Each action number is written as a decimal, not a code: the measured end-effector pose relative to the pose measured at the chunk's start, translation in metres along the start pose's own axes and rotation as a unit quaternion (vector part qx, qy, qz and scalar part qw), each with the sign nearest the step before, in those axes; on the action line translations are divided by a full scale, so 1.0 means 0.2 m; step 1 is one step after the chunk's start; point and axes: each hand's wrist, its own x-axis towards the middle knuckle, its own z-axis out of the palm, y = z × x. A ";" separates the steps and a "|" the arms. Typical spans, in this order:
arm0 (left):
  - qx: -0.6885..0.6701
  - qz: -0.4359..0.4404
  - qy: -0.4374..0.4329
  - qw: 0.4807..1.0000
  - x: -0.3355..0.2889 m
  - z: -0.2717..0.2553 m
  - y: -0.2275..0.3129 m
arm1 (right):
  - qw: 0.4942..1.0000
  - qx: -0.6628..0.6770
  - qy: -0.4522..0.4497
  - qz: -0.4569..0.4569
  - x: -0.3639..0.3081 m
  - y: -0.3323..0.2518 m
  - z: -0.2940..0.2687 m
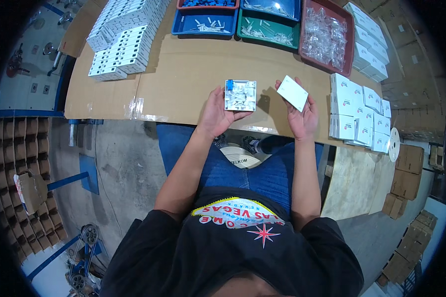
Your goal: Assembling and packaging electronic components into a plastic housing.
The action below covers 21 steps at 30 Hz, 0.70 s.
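My left hand [217,115] holds a square white plastic box [226,105] with its inside facing up. A blue part [229,85] sits in its upper left corner, and a clear bag of small white pieces [242,94] fills the middle. To the right, my right hand [303,117] grips a flat white cover [293,93], tilted, with fingers behind it and the thumb at its edge. Box and cover are apart, both above the cardboard-topped table [183,89] near its front edge.
White boxes stand stacked at the back left [121,52] and on the right [352,111]. Along the back are a blue tray [203,33] and a green tray [267,39] with small white parts, and a red tray [349,59] of clear bags. A cardboard divider rack [29,163] is at far left.
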 end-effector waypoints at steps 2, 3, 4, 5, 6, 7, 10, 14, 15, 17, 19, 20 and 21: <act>-0.029 -0.005 -0.014 0.999 -0.01 0.01 0.00 | 1.000 0.003 -0.003 -0.007 0.00 0.01 0.02; -0.039 -0.024 -0.049 0.998 -0.01 0.01 0.01 | 0.999 0.026 0.013 -0.012 0.00 0.01 0.03; -0.049 -0.042 -0.084 0.994 -0.01 0.02 0.02 | 0.998 0.050 0.030 -0.017 0.00 0.01 0.03; -0.050 -0.042 -0.084 0.994 -0.01 0.01 0.01 | 0.998 0.050 0.030 -0.017 0.00 0.01 0.02; -0.068 -0.049 -0.098 0.992 -0.01 0.00 0.01 | 1.000 -0.012 0.011 -0.013 -0.01 0.02 0.00; -0.086 -0.056 -0.113 0.988 0.00 -0.01 0.01 | 0.997 -0.075 -0.008 -0.010 -0.01 0.02 -0.01; -0.135 -0.078 -0.110 0.982 0.01 -0.03 0.01 | 0.997 -0.070 -0.026 0.010 -0.01 0.01 -0.04; -0.140 -0.058 -0.143 0.978 0.00 -0.03 0.00 | 0.999 -0.050 0.014 0.001 -0.01 0.01 -0.02; -0.132 -0.055 -0.130 0.981 -0.01 -0.03 0.00 | 0.996 -0.070 0.049 -0.004 -0.01 0.01 0.00; -0.124 -0.052 -0.117 0.984 -0.01 -0.03 0.00 | 0.992 -0.090 0.085 -0.008 -0.01 0.03 0.04; -0.160 -0.061 -0.145 0.975 0.00 -0.05 -0.01 | 0.989 -0.117 0.091 -0.011 -0.01 0.05 0.07; -0.160 -0.060 -0.144 0.975 0.00 -0.05 -0.01 | 0.989 -0.117 0.091 -0.010 -0.01 0.04 0.08; -0.148 -0.064 -0.138 0.977 0.00 -0.05 0.00 | 0.982 -0.165 0.094 -0.011 -0.01 0.03 0.09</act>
